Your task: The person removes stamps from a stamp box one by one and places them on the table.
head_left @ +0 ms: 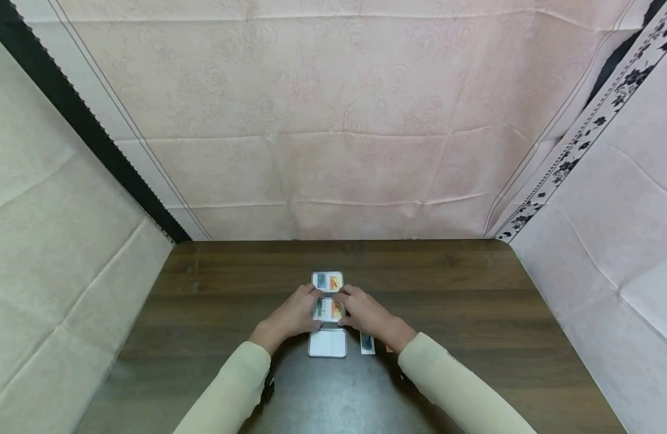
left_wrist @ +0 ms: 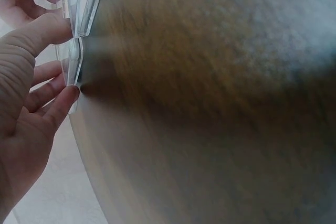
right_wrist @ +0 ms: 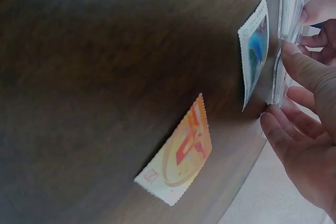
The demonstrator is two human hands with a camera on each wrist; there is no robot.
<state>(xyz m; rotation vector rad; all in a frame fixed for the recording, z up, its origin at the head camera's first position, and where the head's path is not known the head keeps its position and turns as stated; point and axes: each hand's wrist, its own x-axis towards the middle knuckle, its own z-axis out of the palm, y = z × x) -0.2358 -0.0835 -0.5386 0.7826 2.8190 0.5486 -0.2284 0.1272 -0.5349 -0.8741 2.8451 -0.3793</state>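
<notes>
Three small clear plastic cases lie in a column on the table. In the head view, my left hand holds the left edge of the middle case, while my right hand holds its right edge. Two colourful stamps show inside that case. Just beyond the fingertips is the far case, also with two stamps in it. The near case looks plain white. Beside my right wrist lie a blue stamp and an orange stamp, both loose on the wood.
The dark wooden table has its back edge a little past the far case. Pale patterned cloth hangs behind it, and more cloth borders the sides.
</notes>
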